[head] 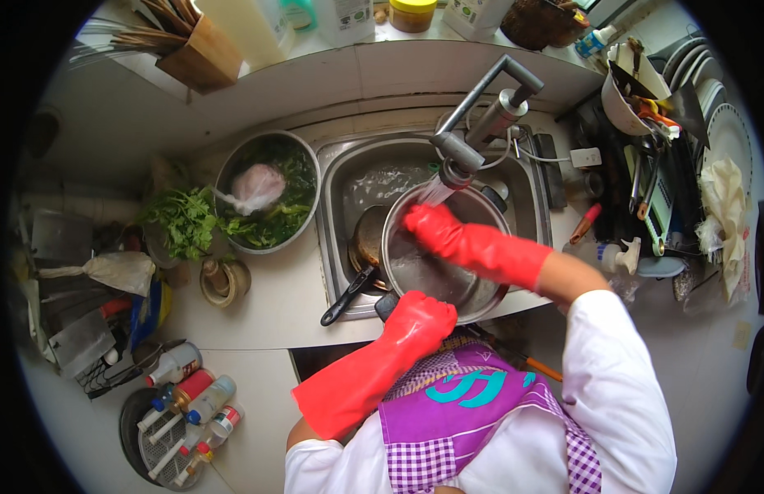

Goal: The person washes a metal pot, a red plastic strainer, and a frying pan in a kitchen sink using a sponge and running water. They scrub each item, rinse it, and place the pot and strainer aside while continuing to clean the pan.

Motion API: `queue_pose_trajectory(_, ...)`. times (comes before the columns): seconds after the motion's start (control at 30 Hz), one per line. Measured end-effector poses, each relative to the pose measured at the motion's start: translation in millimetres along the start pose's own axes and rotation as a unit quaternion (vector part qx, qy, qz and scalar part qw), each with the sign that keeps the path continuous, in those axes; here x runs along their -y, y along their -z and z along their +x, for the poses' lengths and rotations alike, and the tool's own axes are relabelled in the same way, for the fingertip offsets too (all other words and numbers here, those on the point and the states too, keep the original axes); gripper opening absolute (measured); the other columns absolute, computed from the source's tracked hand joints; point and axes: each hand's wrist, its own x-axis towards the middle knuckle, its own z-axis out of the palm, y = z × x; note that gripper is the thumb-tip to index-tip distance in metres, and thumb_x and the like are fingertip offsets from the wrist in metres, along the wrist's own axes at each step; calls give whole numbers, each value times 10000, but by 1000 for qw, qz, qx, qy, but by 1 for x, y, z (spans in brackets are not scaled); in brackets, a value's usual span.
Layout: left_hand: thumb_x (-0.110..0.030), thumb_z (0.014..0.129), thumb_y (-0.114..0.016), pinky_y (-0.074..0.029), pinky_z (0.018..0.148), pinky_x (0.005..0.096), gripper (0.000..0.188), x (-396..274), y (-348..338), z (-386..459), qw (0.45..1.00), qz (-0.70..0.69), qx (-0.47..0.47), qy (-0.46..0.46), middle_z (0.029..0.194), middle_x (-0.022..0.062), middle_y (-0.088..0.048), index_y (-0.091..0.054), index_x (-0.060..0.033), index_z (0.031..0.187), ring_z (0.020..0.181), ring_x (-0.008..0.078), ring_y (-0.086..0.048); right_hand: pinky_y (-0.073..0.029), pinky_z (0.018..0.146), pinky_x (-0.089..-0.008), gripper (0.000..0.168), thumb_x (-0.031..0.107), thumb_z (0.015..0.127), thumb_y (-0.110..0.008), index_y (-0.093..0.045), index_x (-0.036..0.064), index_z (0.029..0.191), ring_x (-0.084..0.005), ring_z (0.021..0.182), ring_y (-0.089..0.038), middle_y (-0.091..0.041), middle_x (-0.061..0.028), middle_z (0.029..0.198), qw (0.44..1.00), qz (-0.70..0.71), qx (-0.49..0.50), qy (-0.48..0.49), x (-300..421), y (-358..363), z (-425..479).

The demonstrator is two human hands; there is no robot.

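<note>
A stainless steel pot [480, 302] is tilted over the sink, under water running from the grey faucet [457, 154]. My left hand [424, 318], in a red rubber glove, is closed on the pot's near rim, beside a black side handle. Inside the pot, just below the stream, is my right hand [432, 230], also gloved in red, its fingers curled; whether it holds anything is hidden. In the steel sink [332, 185], left of the pot, lies a dark-bottomed pan [369, 238] with a black handle [351, 297] reaching over the front edge.
A metal bowl [316, 167] of leafy greens in water holds a pale item in plastic, left of the sink. Nearby are fresh herbs [187, 222] and a stone mortar [225, 283]. Bottles [212, 398] crowd the lower left; utensils, a spray bottle [607, 254] and stacked plates [697, 68] stand right.
</note>
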Motion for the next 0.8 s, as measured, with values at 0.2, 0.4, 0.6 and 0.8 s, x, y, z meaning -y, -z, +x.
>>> queue_pose_trajectory(0.2, -136, 797, -650, -533, 616, 467, 76, 3, -5, -6, 989, -71, -87, 94, 751, 80, -700, -662, -94, 858, 735, 329, -702, -550, 914, -424, 396, 84, 793, -711, -733, 95, 1188, -353, 1061, -704, -747, -173, 1122, 904, 249, 320, -140, 79, 17, -27)
queue_pose_trajectory(0.4, -139, 790, -661, -535, 609, 467, 52, -12, 13, 3, 993, -10, 74, 96, 729, 95, -691, -652, -105, 828, 731, 342, -704, -580, 814, -390, 232, 103, 835, -673, -771, 46, 1037, -309, 933, -738, -751, -182, 1032, 780, 33, 429, -453, 101, 168, 2)
queue_pose_trajectory(0.6, -163, 813, -686, -553, 644, 479, 56, 14, 43, 34, 990, -103, -26, 93, 798, 83, -720, -680, -119, 847, 756, 362, -686, -578, 857, -332, 325, -158, 779, -643, -780, 22, 1013, -231, 952, -727, -752, -127, 1004, 907, 296, -156, -255, -1, 200, -91)
queue_pose_trajectory(0.8, -35, 904, -659, -563, 714, 347, 211, 24, 93, 44, 909, -364, -73, 191, 919, 141, -736, -747, -42, 1095, 853, 258, -749, -625, 812, -339, 356, -104, 858, -628, -750, 52, 1153, -230, 1005, -702, -695, -88, 1156, 770, 390, -391, -321, -1, 250, -155)
